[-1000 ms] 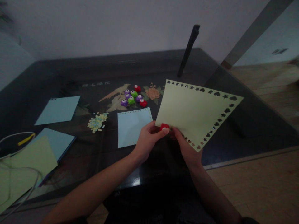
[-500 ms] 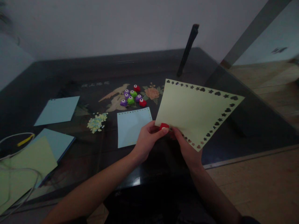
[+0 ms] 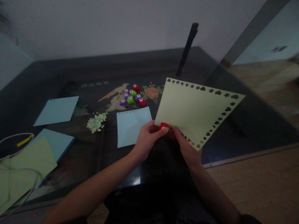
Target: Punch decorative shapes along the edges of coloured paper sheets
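Observation:
Between the thumb and fingers of my left hand (image 3: 147,138) is a small red craft punch (image 3: 164,125), its white button under my thumb. The punch sits at the near left edge of a pale green sheet of paper (image 3: 189,109). Heart and star holes run along the sheet's far, right and near edges. My right hand (image 3: 188,149) pinches the sheet's near edge from below, thumb in sight and most fingers hidden underneath. A light blue sheet (image 3: 130,127) with small holes along its top edge lies on the table to the left, partly behind my left hand.
Several purple, green and red craft punches (image 3: 130,99) cluster on the dark glossy table (image 3: 98,161). Left of them is a pile of paper cut-outs (image 3: 97,122). Blue sheets (image 3: 57,110), a green sheet (image 3: 44,152) and a white cable (image 3: 30,169) lie left. A black post (image 3: 187,49) rises behind.
Both hands, the punch and the green sheet keep nearly the same position. The whole view has shifted very slightly.

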Tool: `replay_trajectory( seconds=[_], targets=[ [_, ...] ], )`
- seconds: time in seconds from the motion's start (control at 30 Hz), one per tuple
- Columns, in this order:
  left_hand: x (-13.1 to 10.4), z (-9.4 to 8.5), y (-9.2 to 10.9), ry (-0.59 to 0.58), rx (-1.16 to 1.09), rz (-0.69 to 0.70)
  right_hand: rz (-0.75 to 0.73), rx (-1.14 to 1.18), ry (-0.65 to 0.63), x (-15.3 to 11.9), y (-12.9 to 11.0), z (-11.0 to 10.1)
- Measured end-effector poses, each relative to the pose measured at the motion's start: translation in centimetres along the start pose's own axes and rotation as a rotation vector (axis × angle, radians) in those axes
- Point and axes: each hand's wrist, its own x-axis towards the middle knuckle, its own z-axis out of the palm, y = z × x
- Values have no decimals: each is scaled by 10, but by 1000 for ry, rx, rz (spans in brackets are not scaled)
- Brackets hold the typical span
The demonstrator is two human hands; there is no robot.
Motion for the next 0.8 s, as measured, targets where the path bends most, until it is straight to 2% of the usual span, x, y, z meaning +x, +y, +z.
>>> replay_trajectory(
  seconds=[0.13,0.27,0.53,0.67,0.8],
  targets=[
    [0,-1,-1,-3,14,0,19,5,43,1,-1,0],
    [-1,1,-1,-47,1,-25,120,15,87,2,-2,0],
    [-1,2,1,-49,104,25,246,78,42,5,-11,-4],
    [2,-2,0,-56,189,79,265,105,27,11,-11,-8],
    [7,-7,-1,-75,302,133,210,134,23,20,-1,-14]
  ],
)
